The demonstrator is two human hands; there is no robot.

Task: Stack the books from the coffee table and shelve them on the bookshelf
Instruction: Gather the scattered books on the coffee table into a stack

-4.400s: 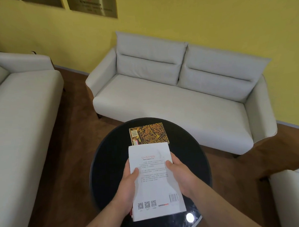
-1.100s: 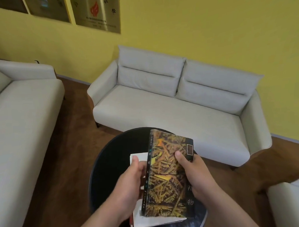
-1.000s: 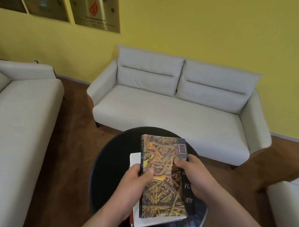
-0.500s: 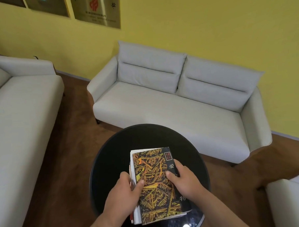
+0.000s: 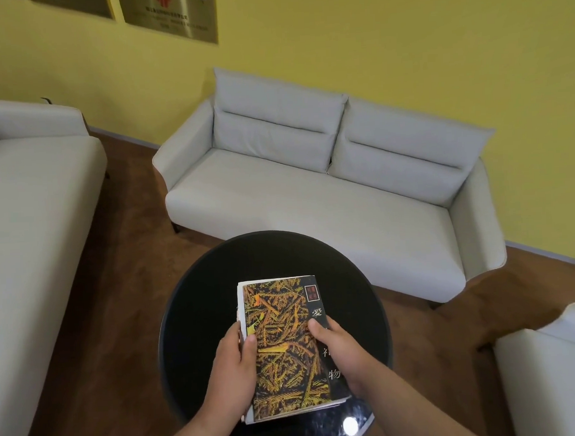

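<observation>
— Fingers first: what are they doing?

— Fingers (image 5: 248, 343) of the left hand (image 5: 228, 372) are curled against the left long edge of the stack of books (image 5: 287, 346), thumb lying over the cover. Those of the right hand (image 5: 343, 352) press the right long edge the same way, thumb on top. Both hands are clamped on the stack from opposite sides.

— And where does the stack sit?

— On the round, glossy black tabletop (image 5: 201, 320), toward its near side. Uppermost is a paperback with a black cover patterned in gold and orange needles (image 5: 280, 317); a white-covered book (image 5: 240, 290) peeks out under it along the far and left edges. How many lie below, I cannot tell.

— How would you expect it to handle?

— Paperbacks, so fairly light but flexible, and the covers look smooth. I judge the top one could slide off if the pile tilts. Squeezing the two long sides alone may let the middle bow or a book slip out.

— Better grip, then?

— Square the edges flush, then get the fingers underneath the bottom book with thumbs pinning the top, and carry it level. No bookshelf is in view, only the pale grey two-seat sofa (image 5: 311, 190) beyond the tabletop.
</observation>
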